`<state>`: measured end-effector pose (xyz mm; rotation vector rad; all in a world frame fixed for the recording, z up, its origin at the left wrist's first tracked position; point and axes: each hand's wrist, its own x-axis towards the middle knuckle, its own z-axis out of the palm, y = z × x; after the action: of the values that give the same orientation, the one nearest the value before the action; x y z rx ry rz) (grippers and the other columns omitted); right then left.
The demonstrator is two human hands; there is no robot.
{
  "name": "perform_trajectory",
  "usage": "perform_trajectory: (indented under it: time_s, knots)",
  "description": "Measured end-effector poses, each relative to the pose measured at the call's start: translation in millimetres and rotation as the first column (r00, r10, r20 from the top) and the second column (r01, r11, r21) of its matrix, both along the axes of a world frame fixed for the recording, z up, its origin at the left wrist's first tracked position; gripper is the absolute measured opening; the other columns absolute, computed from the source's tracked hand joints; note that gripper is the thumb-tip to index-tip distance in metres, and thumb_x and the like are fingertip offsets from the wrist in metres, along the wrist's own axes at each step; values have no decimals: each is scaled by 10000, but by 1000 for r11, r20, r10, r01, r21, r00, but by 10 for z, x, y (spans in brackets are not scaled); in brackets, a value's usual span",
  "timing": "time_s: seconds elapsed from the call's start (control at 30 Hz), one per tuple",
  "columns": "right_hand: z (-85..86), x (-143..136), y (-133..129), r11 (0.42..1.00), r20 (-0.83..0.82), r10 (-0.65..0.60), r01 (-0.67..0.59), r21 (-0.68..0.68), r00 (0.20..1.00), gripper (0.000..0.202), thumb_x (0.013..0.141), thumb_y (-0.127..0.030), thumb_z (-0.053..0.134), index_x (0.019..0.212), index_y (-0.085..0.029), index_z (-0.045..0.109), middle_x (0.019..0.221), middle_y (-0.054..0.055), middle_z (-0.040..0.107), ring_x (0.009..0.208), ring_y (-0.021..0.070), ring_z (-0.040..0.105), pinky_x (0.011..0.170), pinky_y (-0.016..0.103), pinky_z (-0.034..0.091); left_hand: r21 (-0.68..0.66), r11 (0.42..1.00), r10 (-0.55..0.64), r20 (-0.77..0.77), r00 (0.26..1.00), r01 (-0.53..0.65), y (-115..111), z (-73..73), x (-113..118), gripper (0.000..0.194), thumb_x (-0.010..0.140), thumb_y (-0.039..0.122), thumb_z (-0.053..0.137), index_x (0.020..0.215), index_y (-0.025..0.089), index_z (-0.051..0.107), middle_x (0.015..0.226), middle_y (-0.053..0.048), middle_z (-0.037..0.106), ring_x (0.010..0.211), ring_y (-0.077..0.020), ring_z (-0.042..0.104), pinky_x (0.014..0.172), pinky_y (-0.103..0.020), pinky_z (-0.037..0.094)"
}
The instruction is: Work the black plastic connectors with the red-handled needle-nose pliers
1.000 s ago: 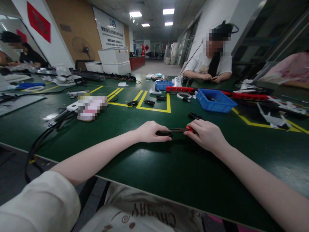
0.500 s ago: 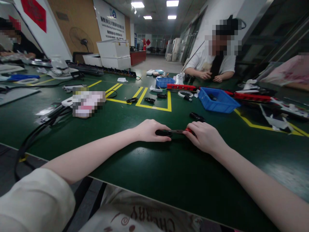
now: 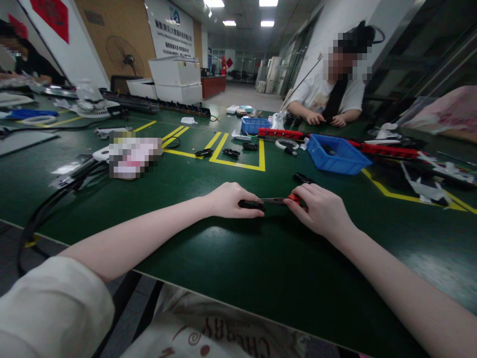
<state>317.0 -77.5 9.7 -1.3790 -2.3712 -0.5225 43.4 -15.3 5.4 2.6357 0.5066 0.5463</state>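
Note:
Between the thumb and fingers of my left hand [image 3: 233, 200] is a small black part [image 3: 251, 204], held just above the green table [image 3: 223, 253]. My right hand [image 3: 322, 206] is closed on red-handled pliers [image 3: 294, 198]. Their thin metal jaws point left and meet the right end of the black part; the exact contact is too small to make out. Another black part [image 3: 303, 178] lies just beyond my right hand.
Several black parts, one of them here [image 3: 231, 153], lie near yellow tape lines. A blue bin [image 3: 337, 156] stands at the right, with red strips [image 3: 389, 150] beside it. Left are a phone [image 3: 136, 158] and black cables [image 3: 48, 209]. A person [image 3: 350, 97] sits opposite.
My right hand has turned slightly and more of the red pliers handle shows. The jaws sit a little higher against the black part. My left hand has barely moved.

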Motion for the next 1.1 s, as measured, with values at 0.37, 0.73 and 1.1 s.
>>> perform_trajectory:
  time_s: [0.37,0.73,1.1]
  knots:
    - [-24,6,20,999,48,32,-33,18,998,383,1022,-434,417,876,-157,637,849,102,682,760,216,602,675,338,413,243,969,-11,-121,993,41,56,-54,-4,440,952,528,591,1250,223,698,942,-38,731,771,-167,661,665,-268,405]
    - [167,-23,-92,950,212,101,-158,269,972,350,970,-472,537,915,-147,657,898,128,694,841,244,599,721,359,405,260,965,-12,-77,997,32,89,41,-153,764,876,651,623,1441,143,549,1242,-134,658,1130,-297,594,1042,-448,350]
    - [254,-182,-221,943,175,98,-148,298,980,628,904,-589,599,1370,-174,531,1073,144,722,1002,310,643,866,434,430,-635,756,-92,132,987,156,-187,407,633,221,884,318,667,960,111,669,849,-20,674,791,-149,621,732,-280,502]
